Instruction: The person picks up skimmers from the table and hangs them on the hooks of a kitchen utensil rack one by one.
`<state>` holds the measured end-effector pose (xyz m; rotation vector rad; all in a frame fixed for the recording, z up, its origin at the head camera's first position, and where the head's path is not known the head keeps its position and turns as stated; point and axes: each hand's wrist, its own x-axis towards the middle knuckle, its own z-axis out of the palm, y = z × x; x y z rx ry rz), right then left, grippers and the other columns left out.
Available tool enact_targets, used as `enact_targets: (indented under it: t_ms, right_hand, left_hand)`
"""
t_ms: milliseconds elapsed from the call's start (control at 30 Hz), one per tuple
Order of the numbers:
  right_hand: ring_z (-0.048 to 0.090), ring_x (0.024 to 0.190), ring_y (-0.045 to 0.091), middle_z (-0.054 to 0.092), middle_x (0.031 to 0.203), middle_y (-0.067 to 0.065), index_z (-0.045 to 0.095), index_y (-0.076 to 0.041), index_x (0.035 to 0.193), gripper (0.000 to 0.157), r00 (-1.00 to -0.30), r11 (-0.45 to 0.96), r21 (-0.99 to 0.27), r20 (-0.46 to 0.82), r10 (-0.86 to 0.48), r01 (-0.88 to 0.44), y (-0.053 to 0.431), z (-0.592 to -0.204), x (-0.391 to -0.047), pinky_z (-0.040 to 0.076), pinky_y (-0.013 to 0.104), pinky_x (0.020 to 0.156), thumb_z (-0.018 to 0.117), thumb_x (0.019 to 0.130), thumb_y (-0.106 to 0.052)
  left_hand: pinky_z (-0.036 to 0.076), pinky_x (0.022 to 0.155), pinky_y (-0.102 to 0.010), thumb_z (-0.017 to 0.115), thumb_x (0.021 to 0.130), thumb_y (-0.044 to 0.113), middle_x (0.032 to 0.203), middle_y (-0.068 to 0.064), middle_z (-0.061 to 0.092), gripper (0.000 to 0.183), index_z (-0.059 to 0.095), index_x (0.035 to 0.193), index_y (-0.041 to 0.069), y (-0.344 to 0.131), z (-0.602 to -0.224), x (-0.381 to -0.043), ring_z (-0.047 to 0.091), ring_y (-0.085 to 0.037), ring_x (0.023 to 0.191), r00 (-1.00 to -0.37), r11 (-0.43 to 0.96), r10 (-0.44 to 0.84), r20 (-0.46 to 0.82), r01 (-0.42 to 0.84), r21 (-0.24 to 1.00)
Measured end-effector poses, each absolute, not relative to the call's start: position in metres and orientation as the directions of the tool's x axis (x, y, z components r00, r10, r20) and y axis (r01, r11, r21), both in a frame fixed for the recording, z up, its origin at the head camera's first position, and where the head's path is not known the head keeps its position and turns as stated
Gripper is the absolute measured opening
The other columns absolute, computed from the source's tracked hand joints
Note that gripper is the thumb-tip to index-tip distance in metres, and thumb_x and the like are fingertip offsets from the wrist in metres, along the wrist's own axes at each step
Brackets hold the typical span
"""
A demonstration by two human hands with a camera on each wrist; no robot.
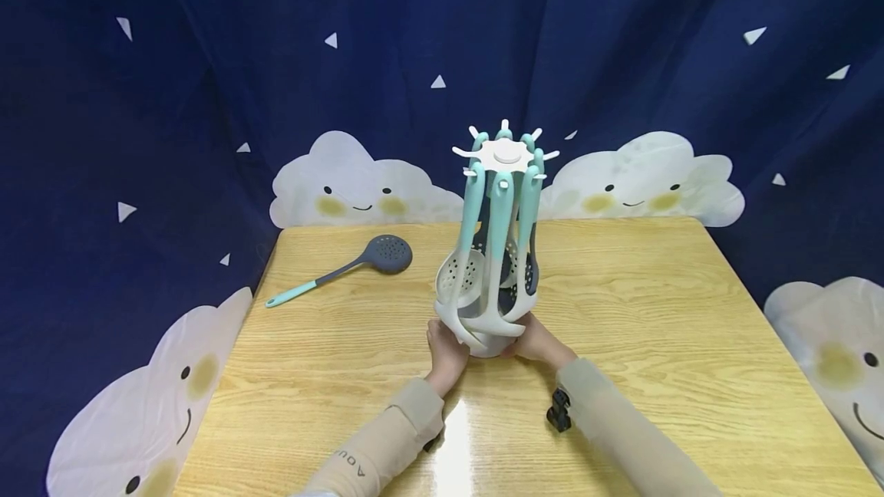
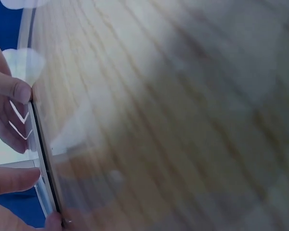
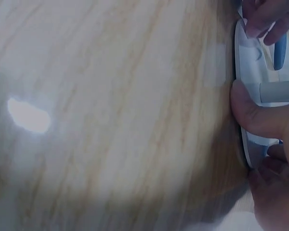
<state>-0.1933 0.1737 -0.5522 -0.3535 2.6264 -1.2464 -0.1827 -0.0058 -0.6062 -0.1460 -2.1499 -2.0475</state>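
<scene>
A white carousel utensil stand [image 1: 506,152] stands upright near the middle of the wooden table. Around it hang several kitchen utensils with mint handles, including a light slotted spoon [image 1: 460,276], light-headed tools in front and dark-headed ones behind. My left hand [image 1: 447,353] grips the stand's base from the left, and my right hand [image 1: 540,341] holds it from the right. The right wrist view shows fingers and a thumb at the rim of the pale base [image 3: 248,53]. Hanging utensil heads partly hide both hands' fingertips in the head view.
On the table's left side lies a dark skimmer [image 1: 389,253] with a mint handle, its head towards the back. Behind the wooden table [image 1: 656,313] hangs a dark blue curtain [image 1: 428,14] with white triangles and smiling clouds.
</scene>
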Motion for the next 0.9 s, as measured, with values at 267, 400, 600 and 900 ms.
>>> enact_targets:
  t_ms: [267,400,600,900]
  right_hand:
    - [0.047,0.11,0.038,0.047,0.12,0.027,0.037,0.014,0.124,0.083,-0.938,0.628,-0.776,-0.177,-0.297,-0.053,0.178,-0.55,-0.197,0.032,0.05,0.1,0.081,0.054,0.002]
    - [0.046,0.113,0.038,0.047,0.123,0.025,0.037,0.011,0.126,0.082,-0.921,0.625,-0.778,-0.195,-0.337,-0.064,0.181,-0.55,-0.201,0.03,0.05,0.101,0.08,0.057,0.001]
    - [0.041,0.118,0.04,0.041,0.128,0.026,0.031,0.011,0.131,0.087,-0.896,0.631,-0.772,-0.227,-0.381,-0.073,0.184,-0.546,-0.205,0.027,0.05,0.103,0.081,0.06,0.0]
    - [0.04,0.118,0.043,0.041,0.127,0.029,0.035,0.013,0.127,0.079,-0.867,0.667,-0.742,-0.29,-0.405,-0.063,0.185,-0.534,-0.209,0.026,0.051,0.103,0.078,0.061,0.003]
  left_hand:
    - [0.025,0.069,-0.03,0.06,0.063,-0.001,0.081,-0.005,0.052,0.038,0.061,0.101,0.006,-0.003,-0.564,-0.165,0.03,-0.015,0.075,-0.964,0.656,-0.117,0.238,0.105,0.748]
    - [0.028,0.071,-0.032,0.061,0.058,-0.004,0.08,-0.004,0.04,0.042,0.063,0.099,0.004,-0.002,-0.561,-0.164,0.032,-0.019,0.079,-0.973,0.639,-0.145,0.181,0.048,0.767]
    - [0.028,0.07,-0.034,0.061,0.053,-0.009,0.078,-0.002,0.035,0.05,0.064,0.101,0.003,0.0,-0.562,-0.164,0.032,-0.022,0.08,-0.974,0.606,-0.152,0.165,0.04,0.795]
    - [0.031,0.068,-0.032,0.064,0.053,-0.01,0.083,-0.004,0.031,0.053,0.06,0.105,0.0,0.005,-0.561,-0.16,0.034,-0.023,0.079,-0.97,0.576,-0.208,0.13,-0.014,0.817]
